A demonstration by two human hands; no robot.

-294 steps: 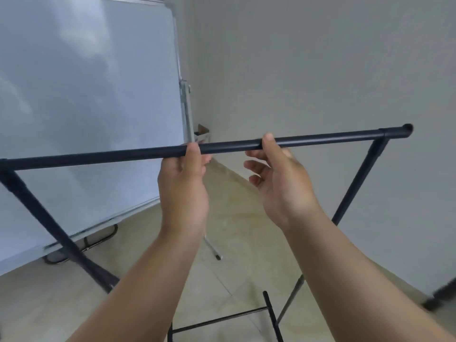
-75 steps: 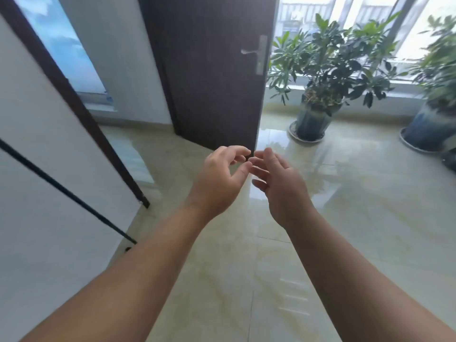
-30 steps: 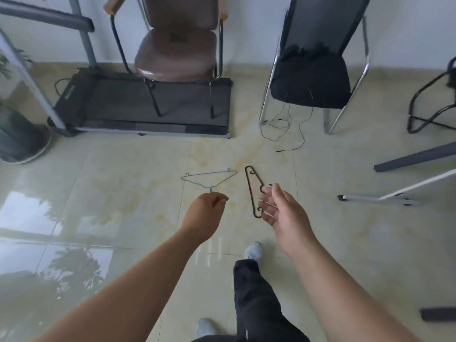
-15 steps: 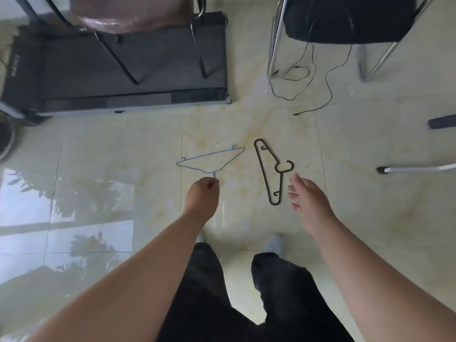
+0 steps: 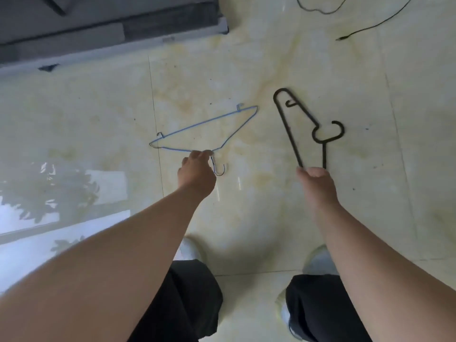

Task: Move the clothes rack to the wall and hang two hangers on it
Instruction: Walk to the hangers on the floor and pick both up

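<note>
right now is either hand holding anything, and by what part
Left hand pinches the blue wire hanger at its neck, just above the hook. Right hand closes on the near end of the black hanger.

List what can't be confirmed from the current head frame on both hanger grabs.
- Left hand on the blue wire hanger: fingertips hidden behind the hand's back, so grip closure is unclear.
- Right hand covers the near end of the black hanger; contact there unseen.
- Clothes rack: outside the frame.
- Black cable: cut off by the top edge.
</note>
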